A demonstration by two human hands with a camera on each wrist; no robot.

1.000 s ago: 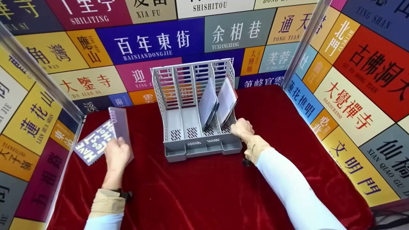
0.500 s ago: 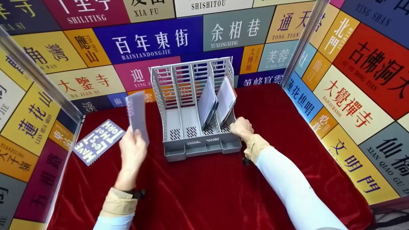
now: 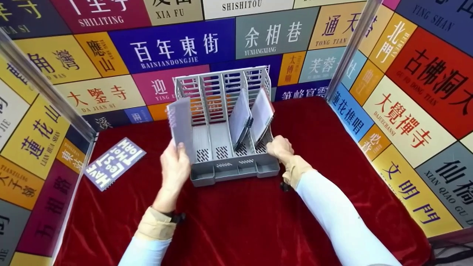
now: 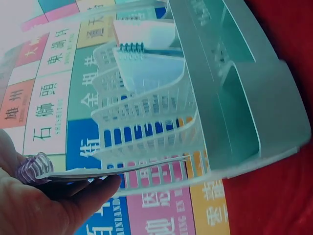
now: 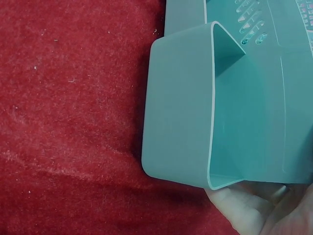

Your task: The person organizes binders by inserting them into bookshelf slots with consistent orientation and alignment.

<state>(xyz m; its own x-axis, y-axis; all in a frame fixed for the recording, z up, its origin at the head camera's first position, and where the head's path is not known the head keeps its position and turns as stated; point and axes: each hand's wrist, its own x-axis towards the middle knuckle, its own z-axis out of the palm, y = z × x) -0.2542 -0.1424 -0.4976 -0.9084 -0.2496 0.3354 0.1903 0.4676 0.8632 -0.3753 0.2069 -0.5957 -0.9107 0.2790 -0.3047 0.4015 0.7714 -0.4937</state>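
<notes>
A grey file organizer [image 3: 224,165] with upright dividers stands on the red cloth. My left hand [image 3: 175,165] pinches a spiral notebook [image 3: 181,123] between thumb and fingers. It is held on edge, in front of the organizer's leftmost slot. In the left wrist view its coil [image 4: 35,167] lies close to the palm. My right hand [image 3: 281,147] grips the organizer's front right corner; its fingers are partly hidden in the right wrist view. Two groups of notebooks lean in the right-hand slots, a pale notebook [image 3: 240,118] and a red-edged notebook [image 3: 262,112].
A purple notebook with white lettering [image 3: 114,163] lies flat on the cloth to the left. Small trays [image 3: 203,175] run along the organizer's front. Printed panels [image 3: 173,48] with place names enclose the back and sides. Red velvet cloth [image 3: 236,221] covers the table.
My left hand has lifted its notebook from beside the purple one and carried it right, up to the organizer's left side. The right hand has kept its place.
</notes>
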